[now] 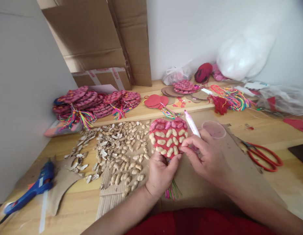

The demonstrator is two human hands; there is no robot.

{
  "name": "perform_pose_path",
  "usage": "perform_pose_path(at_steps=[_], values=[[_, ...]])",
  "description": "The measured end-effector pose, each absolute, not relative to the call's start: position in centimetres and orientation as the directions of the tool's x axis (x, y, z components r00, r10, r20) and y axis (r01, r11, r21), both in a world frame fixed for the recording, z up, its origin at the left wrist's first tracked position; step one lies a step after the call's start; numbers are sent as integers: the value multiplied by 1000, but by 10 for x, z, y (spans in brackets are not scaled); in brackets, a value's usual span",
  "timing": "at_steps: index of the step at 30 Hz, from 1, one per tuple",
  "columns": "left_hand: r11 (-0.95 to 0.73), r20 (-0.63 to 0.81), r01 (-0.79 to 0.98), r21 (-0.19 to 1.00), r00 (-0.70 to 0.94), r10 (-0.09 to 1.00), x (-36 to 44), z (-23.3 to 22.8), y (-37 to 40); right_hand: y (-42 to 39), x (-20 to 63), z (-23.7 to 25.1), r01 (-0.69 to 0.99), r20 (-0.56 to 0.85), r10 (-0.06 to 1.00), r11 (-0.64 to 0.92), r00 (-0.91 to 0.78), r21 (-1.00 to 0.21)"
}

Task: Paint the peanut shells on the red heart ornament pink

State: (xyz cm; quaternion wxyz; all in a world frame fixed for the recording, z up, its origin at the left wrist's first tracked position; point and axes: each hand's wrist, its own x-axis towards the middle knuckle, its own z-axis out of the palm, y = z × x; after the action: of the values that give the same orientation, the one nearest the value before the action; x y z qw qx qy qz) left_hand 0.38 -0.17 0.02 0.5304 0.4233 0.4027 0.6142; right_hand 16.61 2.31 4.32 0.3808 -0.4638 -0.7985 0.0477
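While the heart (169, 138) is pinched at its lower edge by the left hand (161, 171), fingers closed on it to keep it steady near the table's (264, 130) front edge, a marker (191, 123) is gripped in the closed right hand (205, 156), tip down at the heart's right side. Top-row peanuts are seen pink, the lower ones bare. Loose shells (117, 147) lie left, within reach; scissors (262, 156) right.

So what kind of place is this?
Probably a home craft table: piles of peanut shells, a blue glue gun, red scissors and stacks of finished pink decorations.
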Motion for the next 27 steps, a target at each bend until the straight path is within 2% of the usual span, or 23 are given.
perform_pose_path(at_steps=[3,7,14,20,27], values=[[-93,57,-375,922,-107,993,3,1,1,21,168,53,658,532,804,554,-264,-510],[-66,16,-413,908,-123,992,3,1,5,24,168,62,595,572,793,567,-209,-570],[-48,-3,-412,910,-124,992,3,2,3,29,170,59,744,602,750,562,-273,-363],[-62,18,-428,901,-105,994,3,2,1,29,170,48,735,585,771,545,-250,-404],[-80,57,-381,921,-71,996,4,2,-2,26,164,41,754,606,759,538,-237,-378]])
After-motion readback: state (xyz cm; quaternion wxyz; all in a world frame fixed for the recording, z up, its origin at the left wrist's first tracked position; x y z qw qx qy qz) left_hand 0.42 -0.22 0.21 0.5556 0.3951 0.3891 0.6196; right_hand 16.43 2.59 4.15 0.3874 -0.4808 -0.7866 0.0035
